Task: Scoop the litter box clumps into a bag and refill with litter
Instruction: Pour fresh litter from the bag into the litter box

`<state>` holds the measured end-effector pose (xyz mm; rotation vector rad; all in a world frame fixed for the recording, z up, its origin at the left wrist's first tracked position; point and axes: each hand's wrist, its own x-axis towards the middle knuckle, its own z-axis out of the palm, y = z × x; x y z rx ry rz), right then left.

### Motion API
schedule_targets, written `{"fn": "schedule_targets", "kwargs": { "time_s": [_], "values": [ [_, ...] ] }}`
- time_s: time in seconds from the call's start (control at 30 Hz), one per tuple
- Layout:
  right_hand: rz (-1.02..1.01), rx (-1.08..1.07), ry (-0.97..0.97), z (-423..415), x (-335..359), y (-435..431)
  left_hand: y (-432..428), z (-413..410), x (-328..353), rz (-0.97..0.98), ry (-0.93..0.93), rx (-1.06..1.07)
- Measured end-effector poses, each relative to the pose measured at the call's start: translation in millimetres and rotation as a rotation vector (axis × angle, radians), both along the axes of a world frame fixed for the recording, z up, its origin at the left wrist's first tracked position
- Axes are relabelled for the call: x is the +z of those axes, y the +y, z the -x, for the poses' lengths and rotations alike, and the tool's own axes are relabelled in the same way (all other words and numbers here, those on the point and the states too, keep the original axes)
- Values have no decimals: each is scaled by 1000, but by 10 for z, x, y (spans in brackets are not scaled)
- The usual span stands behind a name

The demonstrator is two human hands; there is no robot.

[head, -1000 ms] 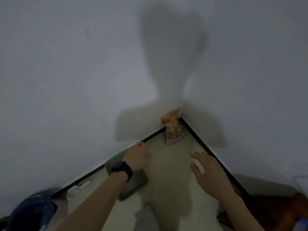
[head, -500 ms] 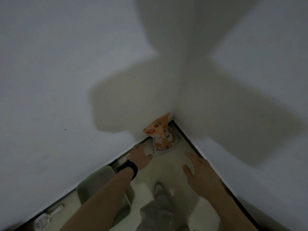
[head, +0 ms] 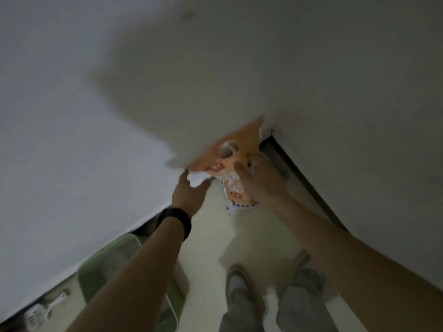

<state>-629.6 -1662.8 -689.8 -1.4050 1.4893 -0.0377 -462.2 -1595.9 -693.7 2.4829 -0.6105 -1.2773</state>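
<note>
obs: a second ago both hands hovered spread above the floor, short of the litter bag (head: 230,164) in the corner. now the right hand (head: 261,185) has arrived on it. its thumb lies across the orange front and its fingers wrap the right edge, so it is grasping the bag. the frame is blurred, so i can't read how firm the hold is.

left hand (head: 189,195) has come up to the bag's lower left corner. thumb and fingers are spread in a c with pale wall showing between them. it is not closed on anything, at most a fingertip touches the edge.

bag position: upright, leaning into the corner where the two walls meet, base seemingly on the floor (head: 211,236).

litter box (head: 105,269), green, sits along the left wall, well apart from the bag. white scoop (head: 40,312) lies on the floor beyond it, untouched.

reading: the reach has turned into a pickup, which looks like the refill step. whether the clumps are already out i cannot tell. my judgement is the left hand should support the bag before any lift, since one-handed it may sag or spill.
</note>
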Motion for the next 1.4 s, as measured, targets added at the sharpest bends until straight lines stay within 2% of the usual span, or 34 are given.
{"fn": "schedule_targets", "kwargs": {
  "time_s": [0.1,0.17,0.23,0.33,0.43,0.5,0.57,0.6,0.67,0.73,0.83,0.87,0.97,1.03,1.17,1.27,1.33,1.4],
  "values": [
    [-77,-145,-25,-242,-301,-178,-58,19,-225,90,-112,23],
    [-88,-186,52,-363,-434,-298,-92,10,-294,156,-228,-41],
    [-67,-150,135,-405,-513,-350,-148,-8,-306,182,-337,-176],
    [-2,-106,149,-273,-415,-173,-75,38,-259,168,-420,-521],
    [18,-83,94,58,-239,324,199,169,-98,185,-302,-717],
    [-89,-101,82,305,-188,699,297,323,133,135,-85,-679],
    [-218,-246,46,514,-156,924,262,537,288,13,127,-657],
    [-249,-283,31,589,-147,977,218,655,303,-42,122,-757],
    [-280,-280,20,671,-148,1022,158,878,271,-74,-36,-1000],
    [-289,-287,13,687,-188,1039,94,1018,197,-34,-131,-971],
    [-284,-350,-16,687,-276,1076,-80,1092,51,18,-91,-660],
    [-278,-378,-31,685,-306,1100,-146,1080,-19,-31,-90,-659],
    [-268,-448,-66,675,-375,1191,-268,992,-204,-384,-176,-1008],
    [-261,-480,-85,684,-418,1225,-276,1009,-229,-455,-245,-1102],
    [-230,-460,-115,673,-465,1198,-191,1085,-190,-279,-328,-1118],
    [-276,-476,-182,661,-432,1080,-159,972,-178,-74,-380,-1007],
    [-334,-447,-194,710,-383,1009,-179,895,-133,-23,-314,-917],
    [-368,-462,-180,807,-343,991,-193,856,-26,8,-103,-747]
  ]
}}
